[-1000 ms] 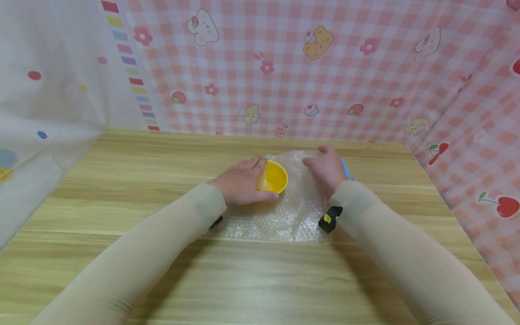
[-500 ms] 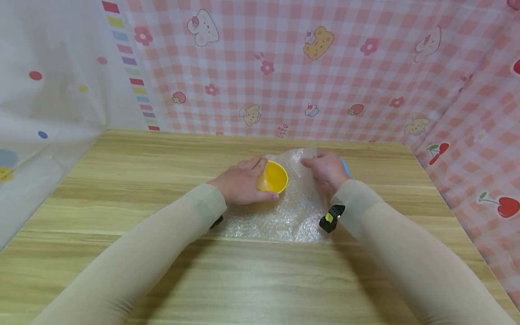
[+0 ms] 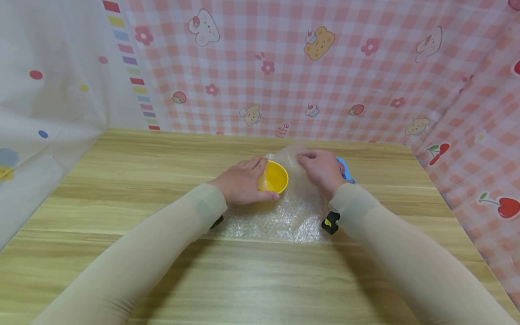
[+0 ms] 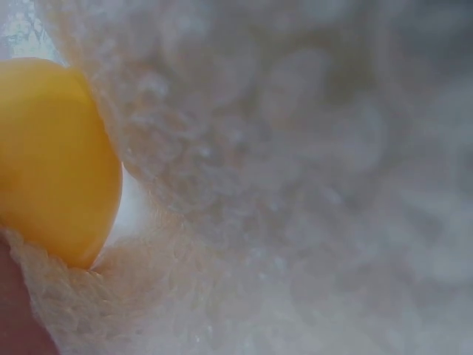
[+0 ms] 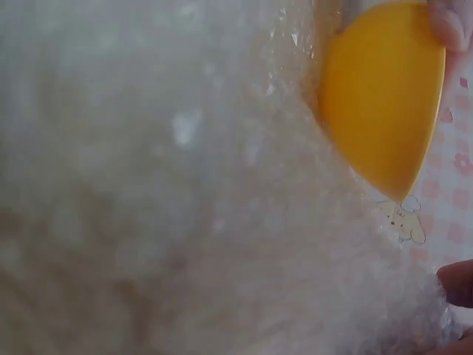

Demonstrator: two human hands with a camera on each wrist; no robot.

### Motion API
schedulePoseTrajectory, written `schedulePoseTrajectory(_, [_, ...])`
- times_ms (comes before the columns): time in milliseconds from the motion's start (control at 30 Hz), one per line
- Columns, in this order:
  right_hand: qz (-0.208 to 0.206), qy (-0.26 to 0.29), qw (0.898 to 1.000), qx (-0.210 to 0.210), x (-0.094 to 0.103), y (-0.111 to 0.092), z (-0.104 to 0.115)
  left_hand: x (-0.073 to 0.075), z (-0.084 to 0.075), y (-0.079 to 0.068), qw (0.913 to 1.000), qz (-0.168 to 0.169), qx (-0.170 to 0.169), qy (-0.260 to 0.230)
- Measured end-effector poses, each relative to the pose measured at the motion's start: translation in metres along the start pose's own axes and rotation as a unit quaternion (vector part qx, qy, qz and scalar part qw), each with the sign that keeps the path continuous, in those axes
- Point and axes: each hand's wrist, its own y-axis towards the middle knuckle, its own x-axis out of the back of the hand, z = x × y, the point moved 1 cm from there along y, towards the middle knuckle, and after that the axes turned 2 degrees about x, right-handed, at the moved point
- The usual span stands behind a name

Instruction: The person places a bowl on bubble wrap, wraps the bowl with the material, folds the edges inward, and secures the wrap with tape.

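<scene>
A yellow bowl sits on a sheet of bubble wrap in the head view, its mouth tilted up and to the right. My left hand grips the bowl from the left, thumb at the front and fingers at the back, with a flap of wrap under the palm. My right hand pinches the wrap's far right part and lifts it. In the right wrist view, the raised wrap leans toward the bowl, and right fingertips hold its edge. The left wrist view shows wrap close against the bowl.
A blue curved object, partly hidden, lies just right of my right hand. Everything rests on a wood-grain table. A pink checked cloth hangs behind the table and along its right side; a white dotted one hangs at left.
My right hand has closed on the wrap and drawn its far right part up and leftward. More of the blue object shows. My left hand and the bowl stay put.
</scene>
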Motion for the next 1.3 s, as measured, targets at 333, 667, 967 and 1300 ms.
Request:
schedulePoseTrajectory(333, [0.011,-0.052,0.993,0.105,-0.018,-0.002,-0.001,0.0,0.0,-0.001,1.0,0.003,0.003,-0.005])
schedulePoseTrajectory(667, [0.057,-0.119,0.978,0.163,-0.035,-0.019,0.003,0.001,-0.001,-0.002,0.9999,0.0,-0.015,0.004])
schedulePoseTrajectory(967, [0.073,-0.177,0.959,0.208,-0.051,-0.028,0.002,0.001,0.0,-0.002,0.9998,0.012,-0.016,-0.005])
schedulePoseTrajectory(1300, [0.084,-0.191,0.952,0.225,-0.057,-0.033,0.001,0.001,0.0,-0.004,0.9995,0.014,-0.011,-0.026])
